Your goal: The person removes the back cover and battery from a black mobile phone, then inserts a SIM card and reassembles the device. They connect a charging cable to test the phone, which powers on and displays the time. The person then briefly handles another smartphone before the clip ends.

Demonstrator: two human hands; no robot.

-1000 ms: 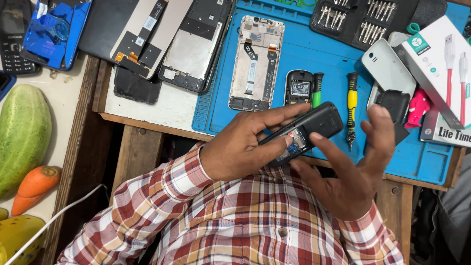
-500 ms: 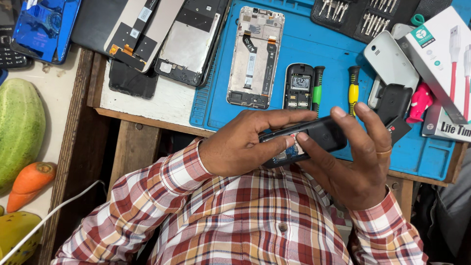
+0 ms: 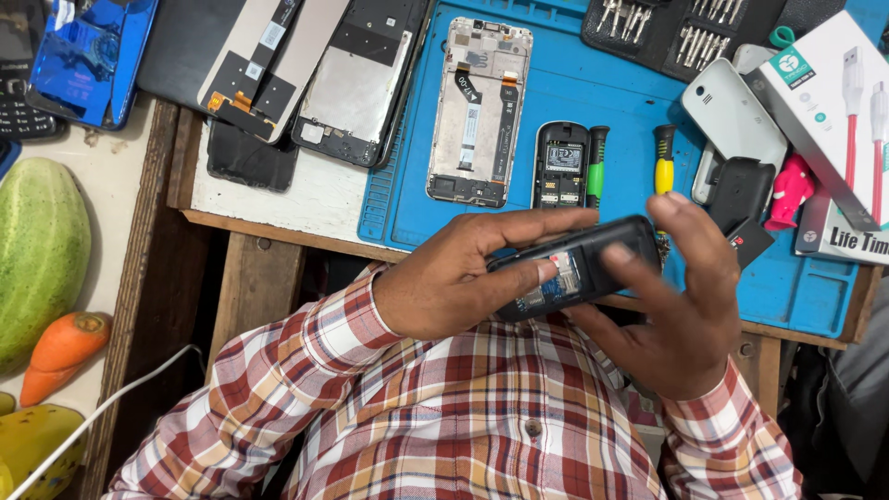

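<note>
The bench [image 3: 278, 199] is carrying a blue mat [image 3: 574, 93] along its near edge. Just off that edge, over my lap, my left hand [image 3: 444, 282] and right hand [image 3: 681, 315] are both pinching a small black phone [image 3: 574, 268], back open, between fingers and thumbs. A screwdriver [image 3: 664, 159] is lying on the mat beyond.

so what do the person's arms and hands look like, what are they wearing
Both hands are bare, without gloves. The left hand and right hand come out of long sleeves of a checked shirt in red, white and dark lines with some yellow-tan, with small buttons down the front. The cuffs reach the wrists. Whether a ring is worn cannot be told in this view, and no watch shows.
</note>
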